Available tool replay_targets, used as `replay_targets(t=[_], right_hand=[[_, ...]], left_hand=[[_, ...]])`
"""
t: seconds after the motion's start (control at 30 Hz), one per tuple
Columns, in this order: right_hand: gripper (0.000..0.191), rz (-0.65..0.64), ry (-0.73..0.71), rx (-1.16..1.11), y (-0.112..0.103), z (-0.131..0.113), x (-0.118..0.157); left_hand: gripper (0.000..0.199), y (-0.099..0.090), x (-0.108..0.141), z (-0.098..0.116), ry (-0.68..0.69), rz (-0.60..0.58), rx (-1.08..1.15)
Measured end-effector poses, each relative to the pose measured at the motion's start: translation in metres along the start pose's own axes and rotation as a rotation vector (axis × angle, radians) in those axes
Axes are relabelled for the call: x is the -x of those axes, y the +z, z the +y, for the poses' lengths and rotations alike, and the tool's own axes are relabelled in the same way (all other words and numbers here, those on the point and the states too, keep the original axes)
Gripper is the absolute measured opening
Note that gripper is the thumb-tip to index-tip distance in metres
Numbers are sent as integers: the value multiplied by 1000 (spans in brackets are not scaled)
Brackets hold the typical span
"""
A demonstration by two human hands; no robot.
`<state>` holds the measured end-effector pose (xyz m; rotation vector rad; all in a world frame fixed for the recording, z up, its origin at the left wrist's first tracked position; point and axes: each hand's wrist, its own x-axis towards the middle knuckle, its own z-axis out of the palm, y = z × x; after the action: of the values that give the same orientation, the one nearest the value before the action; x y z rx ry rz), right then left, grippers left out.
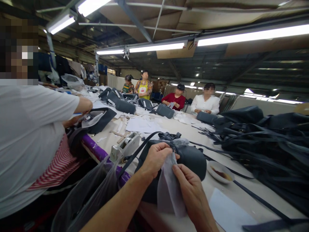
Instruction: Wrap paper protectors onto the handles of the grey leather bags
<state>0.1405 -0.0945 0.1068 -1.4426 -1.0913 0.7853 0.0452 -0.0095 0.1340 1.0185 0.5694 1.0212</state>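
Pinching the top of a pale, thin sheet (166, 193), my left hand (156, 158) has its fingertips drawn close together, and my right hand (190, 180) grips the sheet's right edge a little lower, between thumb and fingers. Through the head camera I see the sheet hanging in folds below both hands, in front of a dark blue-grey bag (195, 159) that lies on the table (187, 132) with its strap (135, 156) stretching to the left. Left of the bag I have a tape dispenser (127, 145) near the table's purple edge (95, 149), and a clear plastic bag (82, 196) hangs below it. To the right I find a small dish (225, 180) with brown liquid in it, a white paper (229, 209) nearer to me, and a large heap of dark bags and straps (263, 141). A co-worker in a white shirt (36, 129) reaches over another dark piece (102, 120) on my left, and four people are across the table.
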Motion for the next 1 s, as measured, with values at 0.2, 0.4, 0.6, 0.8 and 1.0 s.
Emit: replay_targets(t=[0.2,0.4,0.6,0.8,1.0], right_hand=[[39,23,26,-99,5,6,-4],[38,16,-22,-212,10,5,-2],[30,-144,-9,-243,1,1,5],[29,-261,-15,-74,-16,14,18],[40,-312,-2,107,-31,3,20]], left_hand=[[15,-1,4,-1,-1,-1,10],[19,-8,15,5,91,-31,-244],[5,-8,20,7,136,-13,-277],[13,-8,21,5,39,-77,-175],[15,-11,22,8,37,-78,-192]])
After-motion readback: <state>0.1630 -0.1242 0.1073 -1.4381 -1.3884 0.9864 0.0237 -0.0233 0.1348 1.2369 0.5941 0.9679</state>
